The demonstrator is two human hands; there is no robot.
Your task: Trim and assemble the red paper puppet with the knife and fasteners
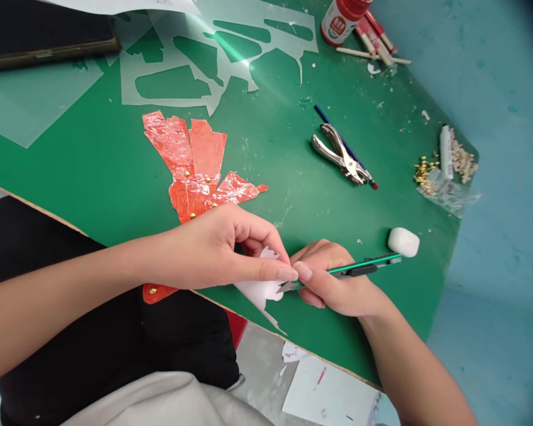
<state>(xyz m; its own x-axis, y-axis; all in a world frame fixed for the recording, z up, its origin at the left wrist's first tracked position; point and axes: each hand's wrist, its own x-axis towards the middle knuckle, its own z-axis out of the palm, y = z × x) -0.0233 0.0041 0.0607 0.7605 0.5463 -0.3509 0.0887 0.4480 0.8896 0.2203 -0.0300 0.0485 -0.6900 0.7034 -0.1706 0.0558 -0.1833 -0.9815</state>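
Observation:
My left hand (224,248) pinches a torn-edged piece of white paper (260,291) between thumb and fingers, just above the table's near edge. Held in my right hand (337,290) is a green utility knife (359,270) with a black slider. Its blade lies against the paper, close to both thumbs. Beyond my left wrist lies a glossy red-orange cut-out (175,148) with flaps and gold studs. My forearm covers its middle, and a rounded red-orange end shows below. Both thumb tips nearly meet.
A silver hole punch (335,151) rests on a dark blue pencil (322,115). To the right are a white earbud case (403,242) and gold studs (424,170) beside a plastic bag (446,192). A translucent cut sheet (171,56) and red-lidded jar (340,23) stand farther back.

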